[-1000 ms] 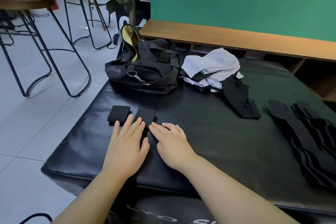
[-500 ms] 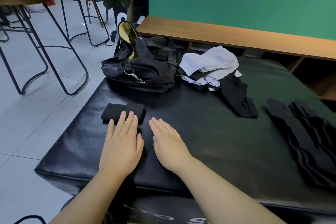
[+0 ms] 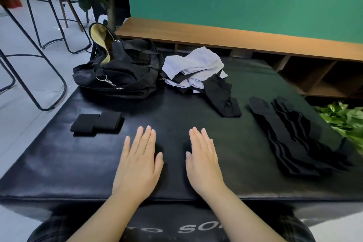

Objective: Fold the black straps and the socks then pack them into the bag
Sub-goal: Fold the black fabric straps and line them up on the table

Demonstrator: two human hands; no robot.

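Both hands lie flat and empty, palms down on the black mat (image 3: 59, 163), the left hand (image 3: 137, 165) and the right hand (image 3: 204, 165) side by side with a gap between them. Two folded straps (image 3: 97, 124) sit touching each other at ten o'clock from the left hand, with the open bag (image 3: 121, 70) beyond them at eleven. The pile of socks (image 3: 194, 68) is at twelve just beside the bag, and the unfolded straps (image 3: 294, 139) are stacked at two to three o'clock, well apart from the right hand.
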